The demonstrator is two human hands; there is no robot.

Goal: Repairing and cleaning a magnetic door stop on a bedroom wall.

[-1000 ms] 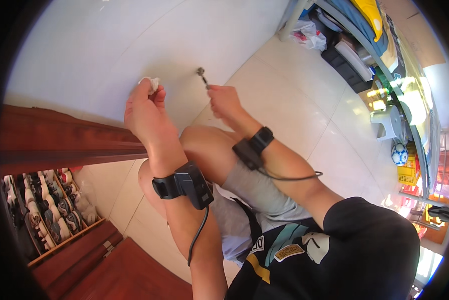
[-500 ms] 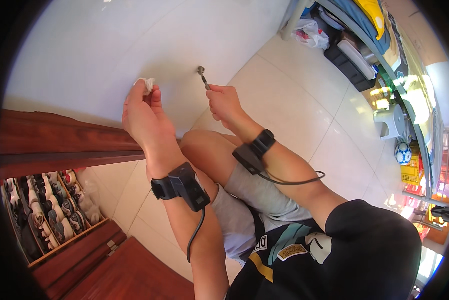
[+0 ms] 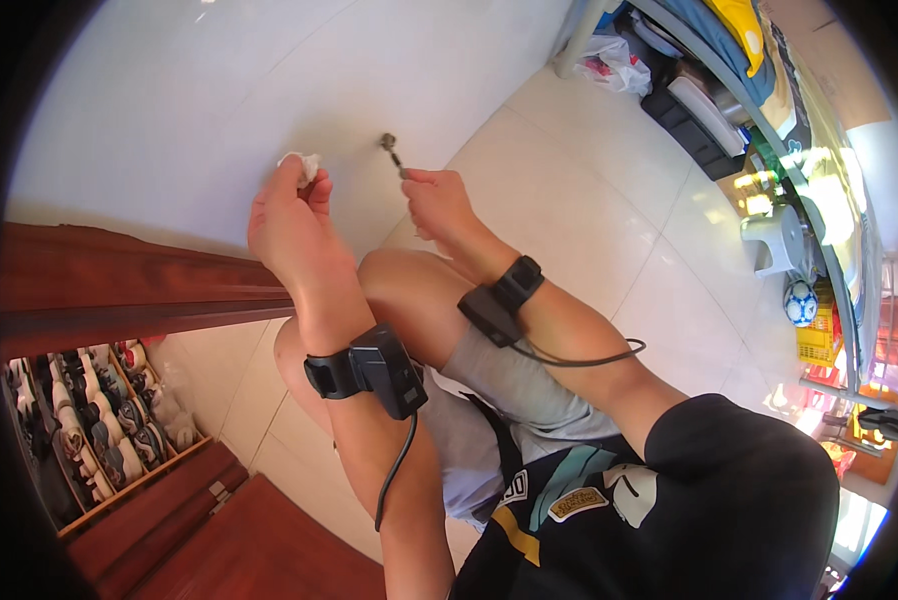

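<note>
My left hand (image 3: 294, 225) pinches a crumpled white tissue (image 3: 309, 167) between its thumb and fingers, close to the white wall (image 3: 199, 110). To the right of it, my right hand (image 3: 439, 206) is closed around the lower part of a slim metal tool (image 3: 395, 156) with a small rounded head. The tool points up and left toward the wall. Its handle end is hidden in my fist, and I cannot make out its exact kind or whether it touches the wall. Both wrists carry a black strapped device with a cable.
A dark red wooden door frame (image 3: 129, 280) juts in at the left. Below it stands a rack of shoes (image 3: 104, 420) beside a red wooden door (image 3: 259, 545). Across the tiled floor (image 3: 569, 210) are a black bin (image 3: 689, 125), a white stool (image 3: 769, 240) and a ball (image 3: 801, 303) by a bed.
The tool's head has moved slightly left, and my left hand with the tissue has shifted a little right, so they are closer together. The view has shifted slightly.
</note>
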